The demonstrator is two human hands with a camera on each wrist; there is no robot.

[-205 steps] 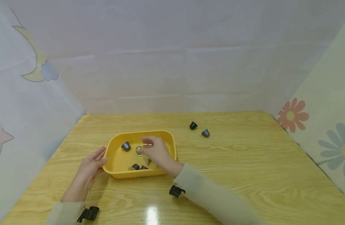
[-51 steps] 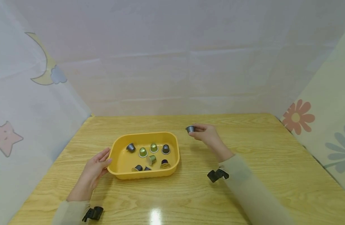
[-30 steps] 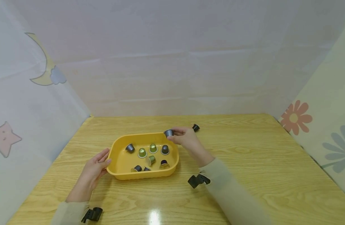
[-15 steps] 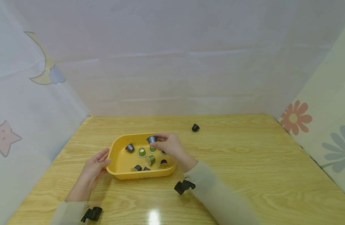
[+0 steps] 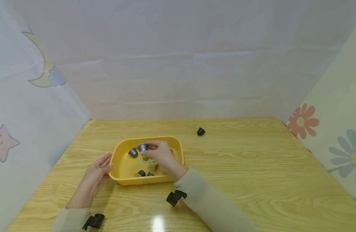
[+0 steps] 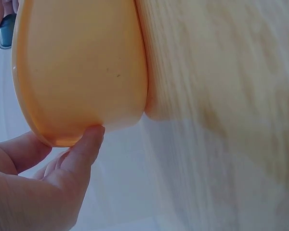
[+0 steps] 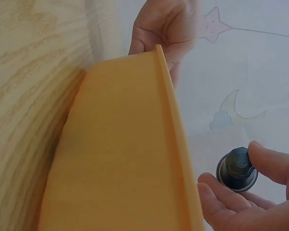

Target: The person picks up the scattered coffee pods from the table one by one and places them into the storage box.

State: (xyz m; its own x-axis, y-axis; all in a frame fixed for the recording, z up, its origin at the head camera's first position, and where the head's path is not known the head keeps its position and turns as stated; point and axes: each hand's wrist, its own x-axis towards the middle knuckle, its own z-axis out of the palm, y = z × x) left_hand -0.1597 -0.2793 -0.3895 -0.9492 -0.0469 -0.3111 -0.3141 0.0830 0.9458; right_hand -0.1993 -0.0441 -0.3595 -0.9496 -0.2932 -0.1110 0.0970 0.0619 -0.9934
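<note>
My left hand (image 5: pixel 93 172) holds the left end of a yellow plastic tray (image 5: pixel 137 181); in the left wrist view its thumb and fingers (image 6: pixel 86 149) grip the tray's corner. My right hand (image 5: pixel 164 157) pinches a grey-blue coffee capsule (image 5: pixel 142 147) by thumb and fingers, above the tray's interior. The right wrist view shows this capsule (image 7: pixel 238 168) with its narrow end facing the camera. Beneath it sit a blue-grey capsule (image 5: pixel 133 152), a green capsule (image 5: pixel 146 159), a tipped green capsule (image 5: pixel 154 165) and a dark capsule (image 5: pixel 141 173). My right hand hides others.
A single black capsule (image 5: pixel 201 131) lies on the wooden table (image 5: pixel 253 167), behind and right of the tray. Printed cloth (image 5: pixel 178 64) hangs along the table's back and sides.
My right hand has picked the grey-blue capsule off the table beside the black one and carried it leftward over the tray. My left hand has stayed at the tray's left end.
</note>
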